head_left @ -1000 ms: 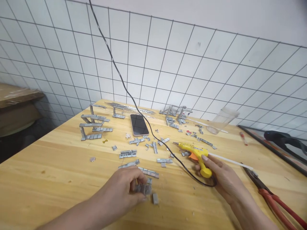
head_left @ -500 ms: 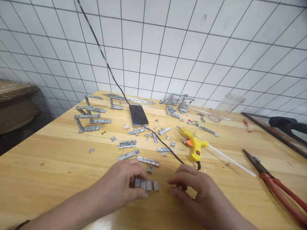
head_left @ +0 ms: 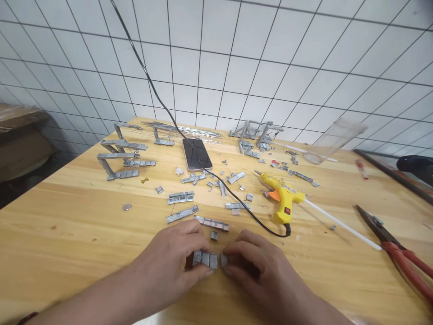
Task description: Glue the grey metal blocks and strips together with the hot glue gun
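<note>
The tabletop [head_left: 67,234] has its left edge running slantwise towards the tiled wall [head_left: 189,58], well apart from both hands. On the left side the wood gives wide room, and a round disc [head_left: 126,207] lies there. In front, the room is narrower: a grey strip [head_left: 211,223] and a small loose piece [head_left: 214,235] lie just beyond the fingers. The glue gun [head_left: 286,198] with its black cord [head_left: 257,221] lies beyond the right hand [head_left: 260,264]; the red-handled snips [head_left: 394,246] are farther to the right.

The left hand [head_left: 181,253] comes from the lower left, its grip clamped on a row of grey pieces [head_left: 205,259] at the near middle. The right hand faces it, fingers curled, its grip pinching a single grey piece [head_left: 223,260]. Between row and piece there is a narrow gap. Whether they touch the wood, I cannot tell.
</note>
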The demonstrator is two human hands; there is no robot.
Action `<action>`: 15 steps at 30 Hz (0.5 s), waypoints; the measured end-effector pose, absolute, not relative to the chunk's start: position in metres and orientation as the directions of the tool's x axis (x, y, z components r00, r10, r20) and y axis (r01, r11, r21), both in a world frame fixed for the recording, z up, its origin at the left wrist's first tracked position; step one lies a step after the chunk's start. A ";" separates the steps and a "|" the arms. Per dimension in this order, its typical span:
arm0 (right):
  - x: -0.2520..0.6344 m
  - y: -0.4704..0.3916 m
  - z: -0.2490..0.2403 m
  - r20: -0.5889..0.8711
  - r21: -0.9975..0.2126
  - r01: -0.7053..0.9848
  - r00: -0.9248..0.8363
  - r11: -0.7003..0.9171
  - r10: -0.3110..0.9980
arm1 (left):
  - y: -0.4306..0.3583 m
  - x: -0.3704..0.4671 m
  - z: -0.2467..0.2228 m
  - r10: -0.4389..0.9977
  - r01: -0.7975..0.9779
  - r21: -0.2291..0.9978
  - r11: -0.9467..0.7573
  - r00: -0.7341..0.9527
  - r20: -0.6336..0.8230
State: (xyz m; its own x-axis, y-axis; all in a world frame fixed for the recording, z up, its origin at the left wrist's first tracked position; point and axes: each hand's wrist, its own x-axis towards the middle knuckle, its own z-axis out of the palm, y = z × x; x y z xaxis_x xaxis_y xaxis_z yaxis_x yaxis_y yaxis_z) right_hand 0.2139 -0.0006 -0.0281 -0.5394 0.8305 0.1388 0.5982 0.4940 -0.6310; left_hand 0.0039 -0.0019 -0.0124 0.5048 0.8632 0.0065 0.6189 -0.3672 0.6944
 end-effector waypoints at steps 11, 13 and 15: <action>0.213 -0.003 -0.032 0.184 -0.620 0.591 -0.531 0.516 0.828 | -0.001 0.005 -0.013 0.854 0.637 0.654 -0.408 0.519 0.029; 0.213 -0.003 -0.033 0.196 -0.614 0.589 -0.532 0.526 0.824 | -0.002 0.005 -0.013 0.854 0.640 0.651 -0.409 0.519 0.026; 0.213 -0.003 -0.033 0.199 -0.610 0.588 -0.534 0.531 0.822 | -0.002 0.005 -0.013 0.856 0.638 0.654 -0.406 0.516 0.028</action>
